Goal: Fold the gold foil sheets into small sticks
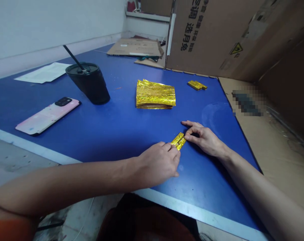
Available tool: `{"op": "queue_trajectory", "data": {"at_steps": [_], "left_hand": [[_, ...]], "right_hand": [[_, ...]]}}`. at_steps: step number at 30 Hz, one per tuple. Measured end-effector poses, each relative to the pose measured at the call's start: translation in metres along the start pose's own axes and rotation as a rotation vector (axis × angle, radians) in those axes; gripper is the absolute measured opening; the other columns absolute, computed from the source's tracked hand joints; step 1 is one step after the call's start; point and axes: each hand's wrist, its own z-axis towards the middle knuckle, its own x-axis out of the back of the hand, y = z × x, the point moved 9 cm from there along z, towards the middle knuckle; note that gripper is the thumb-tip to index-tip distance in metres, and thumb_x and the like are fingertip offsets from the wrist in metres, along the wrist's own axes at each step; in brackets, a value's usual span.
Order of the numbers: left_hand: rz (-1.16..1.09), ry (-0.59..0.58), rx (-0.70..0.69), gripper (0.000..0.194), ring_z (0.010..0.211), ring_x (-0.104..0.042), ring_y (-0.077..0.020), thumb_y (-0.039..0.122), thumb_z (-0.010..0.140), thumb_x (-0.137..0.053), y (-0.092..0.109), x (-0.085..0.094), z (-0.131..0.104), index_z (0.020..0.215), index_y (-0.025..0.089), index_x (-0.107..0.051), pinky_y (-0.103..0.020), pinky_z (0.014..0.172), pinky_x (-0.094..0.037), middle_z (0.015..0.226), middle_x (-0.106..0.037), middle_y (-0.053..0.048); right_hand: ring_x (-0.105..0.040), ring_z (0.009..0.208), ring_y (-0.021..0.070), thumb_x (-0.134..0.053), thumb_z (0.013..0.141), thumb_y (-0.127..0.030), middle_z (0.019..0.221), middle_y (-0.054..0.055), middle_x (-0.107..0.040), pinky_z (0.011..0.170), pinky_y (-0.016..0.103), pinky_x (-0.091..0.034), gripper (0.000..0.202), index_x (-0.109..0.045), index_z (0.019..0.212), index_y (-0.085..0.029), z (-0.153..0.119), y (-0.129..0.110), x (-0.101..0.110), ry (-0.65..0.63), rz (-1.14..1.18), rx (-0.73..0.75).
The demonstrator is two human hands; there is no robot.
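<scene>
A small folded piece of shiny gold foil paper [178, 140] lies on the blue tabletop between my hands. My left hand [160, 164] rests over its near end, fingers curled down onto it and partly hiding it. At the far right corner, my right hand [204, 138] pinches the paper's edge between thumb and index finger, with the other fingers stretched out. Beyond my hands sits a thick stack of gold foil paper [155, 94]. Farther right, several small folded gold pieces [197, 85] lie together.
To the left stand a black cup [90, 83] with a straw and a pink phone [48, 116] lying flat. White paper [43, 73] lies behind them. Flattened cardboard [134, 47] is at the back, and a large cardboard panel [212, 40] rises behind the table's right side.
</scene>
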Motion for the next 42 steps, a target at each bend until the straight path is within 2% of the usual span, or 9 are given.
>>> {"op": "queue_trajectory", "data": {"at_steps": [11,21,25,27,29,31,34,37,42], "left_hand": [[0.019,0.008,-0.021,0.05,0.099,-0.054,-0.0265,0.045,0.079,-0.051,0.004,-0.001,-0.003,0.106,0.004,-0.055,-0.035,0.078,-0.044,0.111,-0.056,-0.017],[0.088,0.04,-0.071,0.045,0.099,-0.055,-0.0271,0.041,0.079,-0.051,0.008,-0.001,-0.001,0.102,0.003,-0.058,-0.036,0.081,-0.045,0.107,-0.059,-0.019],[0.1,0.077,-0.071,0.046,0.101,-0.055,-0.0277,0.04,0.08,-0.05,0.01,0.0,-0.002,0.103,0.001,-0.058,-0.036,0.085,-0.043,0.108,-0.058,-0.021],[0.096,0.082,-0.067,0.045,0.101,-0.055,-0.0282,0.038,0.081,-0.05,0.011,0.0,-0.003,0.105,0.0,-0.057,-0.036,0.085,-0.043,0.109,-0.057,-0.022],[0.085,0.085,-0.056,0.044,0.101,-0.055,-0.0285,0.036,0.081,-0.049,0.01,0.001,-0.003,0.105,0.0,-0.057,-0.036,0.083,-0.044,0.108,-0.057,-0.022],[0.07,0.091,-0.038,0.042,0.101,-0.055,-0.0287,0.036,0.081,-0.05,0.008,0.002,-0.003,0.104,0.001,-0.058,-0.036,0.082,-0.044,0.106,-0.059,-0.022],[0.054,0.096,-0.035,0.043,0.105,-0.052,-0.0302,0.039,0.079,-0.052,0.008,0.002,-0.004,0.099,0.003,-0.06,-0.037,0.085,-0.042,0.109,-0.057,-0.022],[0.045,0.075,-0.033,0.048,0.111,-0.047,-0.0306,0.043,0.079,-0.052,0.008,-0.001,-0.007,0.104,0.004,-0.058,-0.037,0.089,-0.039,0.118,-0.051,-0.021],[0.014,0.03,0.027,0.059,0.12,-0.037,-0.0291,0.046,0.083,-0.044,0.006,-0.009,-0.018,0.121,0.0,-0.044,-0.036,0.097,-0.031,0.126,-0.044,-0.02]], "right_hand": [[-0.049,0.109,0.021,-0.053,0.076,-0.025,0.12,0.008,-0.053,0.093,0.041,-0.037,0.013,-0.056,0.064,-0.019,0.007,-0.009,0.002,-0.011,-0.119,-0.027],[-0.052,0.105,0.0237,-0.053,0.078,-0.036,0.113,0.01,-0.056,0.085,0.042,-0.043,0.02,-0.052,0.064,-0.02,0.001,-0.005,0.003,0.081,-0.29,-0.014],[-0.055,0.102,0.0229,-0.05,0.079,-0.03,0.108,0.01,-0.06,0.085,0.041,-0.044,0.012,-0.057,0.077,-0.02,-0.004,-0.003,0.014,0.174,-0.256,-0.051],[-0.054,0.106,0.0224,-0.044,0.083,-0.028,0.113,0.011,-0.059,0.089,0.042,-0.042,0.019,-0.059,0.091,-0.019,-0.008,-0.011,0.019,0.214,-0.244,-0.058],[-0.041,0.119,0.0219,-0.037,0.087,-0.029,0.123,0.01,-0.053,0.098,0.044,-0.033,0.03,-0.056,0.107,-0.018,-0.014,-0.031,0.013,0.154,-0.271,0.034],[-0.028,0.127,0.0218,-0.032,0.089,-0.033,0.133,0.009,-0.042,0.103,0.049,-0.021,0.039,-0.045,0.123,-0.018,-0.021,-0.049,-0.006,-0.011,-0.351,0.151],[-0.018,0.129,0.0247,-0.034,0.086,-0.048,0.139,0.014,-0.028,0.102,0.053,-0.018,0.059,-0.029,0.134,-0.015,-0.032,-0.052,-0.029,-0.185,-0.456,0.198],[-0.013,0.13,0.0254,-0.034,0.083,-0.054,0.142,0.015,-0.017,0.101,0.054,-0.017,0.069,-0.017,0.138,-0.015,-0.037,-0.043,-0.038,-0.223,-0.505,0.199],[-0.011,0.131,0.0244,-0.032,0.084,-0.055,0.143,0.013,-0.015,0.102,0.054,-0.016,0.07,-0.012,0.139,-0.016,-0.037,-0.037,-0.039,-0.241,-0.524,0.194]]}}
